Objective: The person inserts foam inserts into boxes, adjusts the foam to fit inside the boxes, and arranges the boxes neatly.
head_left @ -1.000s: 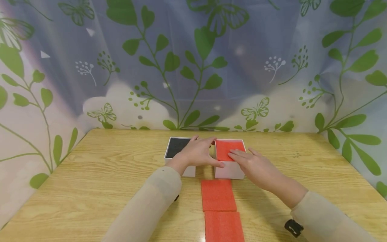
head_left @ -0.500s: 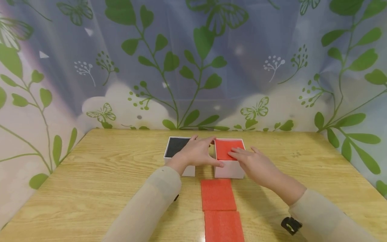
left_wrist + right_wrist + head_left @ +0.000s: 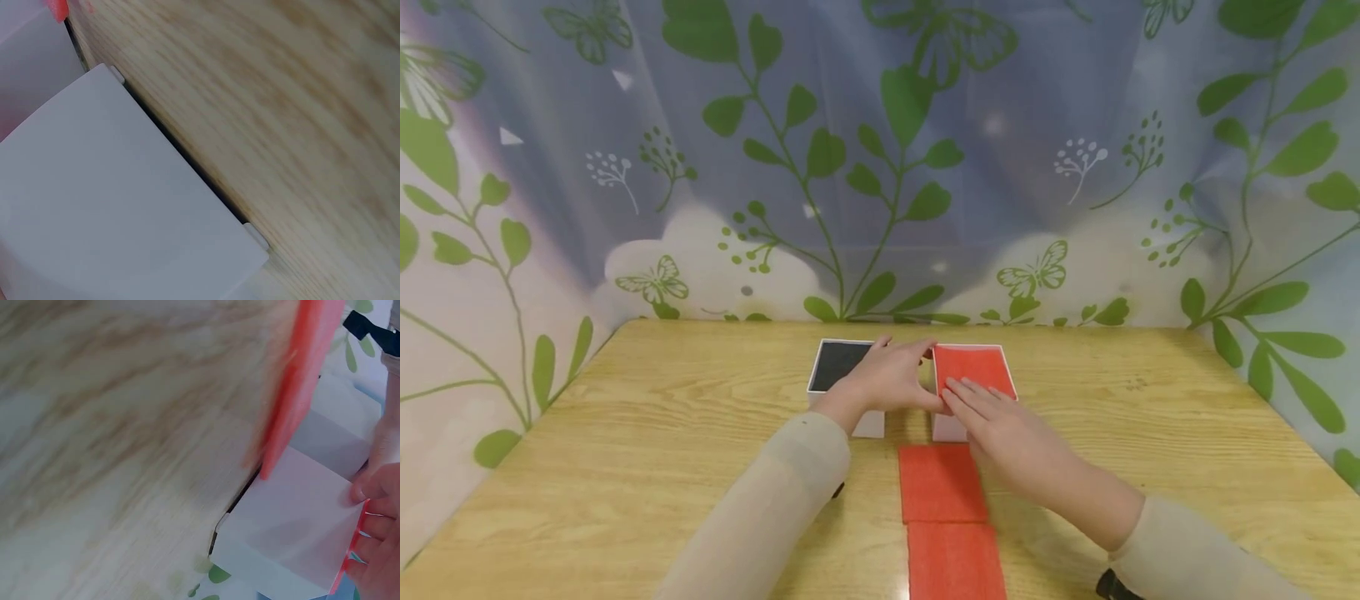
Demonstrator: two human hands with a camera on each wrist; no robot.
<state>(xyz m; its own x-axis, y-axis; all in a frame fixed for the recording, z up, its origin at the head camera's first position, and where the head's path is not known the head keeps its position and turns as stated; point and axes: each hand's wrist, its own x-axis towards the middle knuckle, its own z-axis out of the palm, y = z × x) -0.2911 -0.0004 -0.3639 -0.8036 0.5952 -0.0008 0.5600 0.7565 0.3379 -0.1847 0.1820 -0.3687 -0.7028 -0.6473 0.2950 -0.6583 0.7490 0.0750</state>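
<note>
In the head view, a white open-topped box (image 3: 950,428) holds a red square sheet (image 3: 973,360) level with its rim. My left hand (image 3: 886,377) grips this box from its left side, thumb at the front corner and fingers towards the back. My right hand (image 3: 1011,433) lies with straight fingers over the front edge of the red sheet, fingertips close to the left thumb. The right wrist view has the box wall (image 3: 287,519) with fingers along its red-edged top. Partly behind the left hand stands a second white box (image 3: 869,423) with a black sheet (image 3: 838,364) inside.
Two red squares lie in line in front of the boxes, one farther (image 3: 940,483) and one nearer (image 3: 955,562). The wooden table (image 3: 700,375) ends at a leaf-patterned curtain (image 3: 880,167). Close up, the left wrist view has a white box wall (image 3: 125,187).
My right hand has slid left and towards me over the red sheet, from its right side to its front edge. The left hand and both boxes stay in place.
</note>
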